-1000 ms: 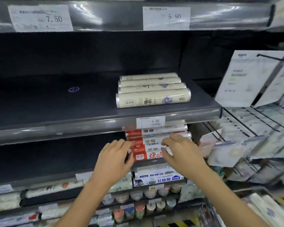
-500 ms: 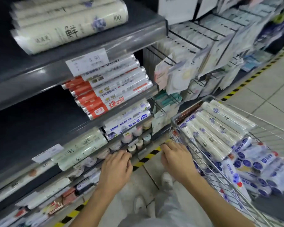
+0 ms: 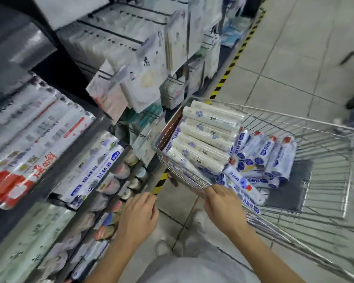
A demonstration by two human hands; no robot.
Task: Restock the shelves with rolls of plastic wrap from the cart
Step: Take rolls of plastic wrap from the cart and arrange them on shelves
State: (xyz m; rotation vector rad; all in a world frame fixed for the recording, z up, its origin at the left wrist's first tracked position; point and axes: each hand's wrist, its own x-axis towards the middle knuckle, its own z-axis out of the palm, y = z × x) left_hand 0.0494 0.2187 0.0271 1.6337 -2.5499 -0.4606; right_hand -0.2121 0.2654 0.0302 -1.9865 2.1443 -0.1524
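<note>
Shelf rolls (image 3: 39, 139) motion-blurred, print unreadable; cart (image 3: 323, 152) cut off at right edge; right hand (image 3: 223, 205) grip unclear.

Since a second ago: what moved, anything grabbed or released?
The left grip and right grip came off the red-label rolls on the shelf and swung down-right towards the cart. The right grip is now at the cart's near rim by the blue-label rolls; contact unclear. The left grip hangs empty. Unchanged: red-label rolls on the shelf, cream rolls and blue-label rolls in the cart.
</note>
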